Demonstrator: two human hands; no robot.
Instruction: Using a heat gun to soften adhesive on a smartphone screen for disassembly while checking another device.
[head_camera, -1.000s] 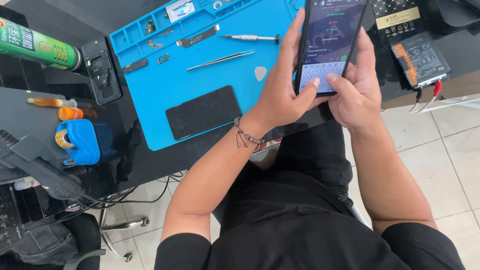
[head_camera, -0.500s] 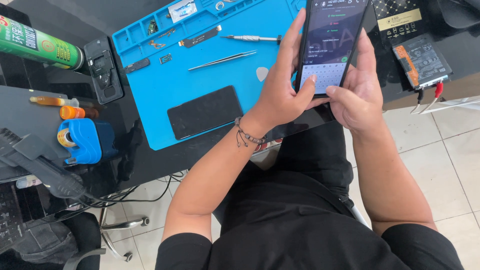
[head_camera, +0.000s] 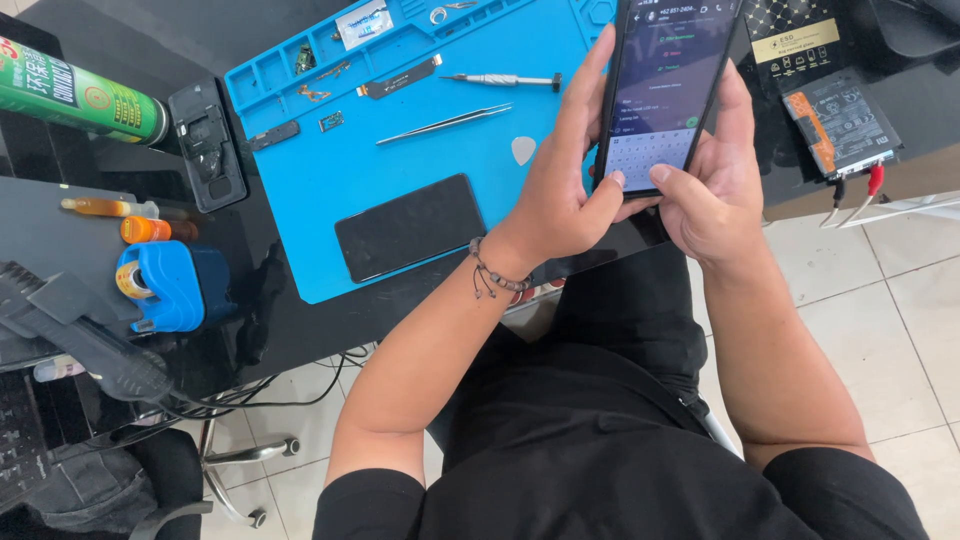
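Black smartphone (head_camera: 668, 90) sits gripped between the left hand (head_camera: 560, 195) and right hand (head_camera: 715, 185), both closed around it above the blue mat (head_camera: 420, 130).

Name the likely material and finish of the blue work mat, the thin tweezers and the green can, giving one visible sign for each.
Blue work mat with moulded compartments: probably silicone or rubber, matte; no glare.
Thin silver tweezers: metal, seemingly steel; bright, shiny edges.
Green cylindrical spray can: likely printed metal, glossy; a highlight runs along its curve.
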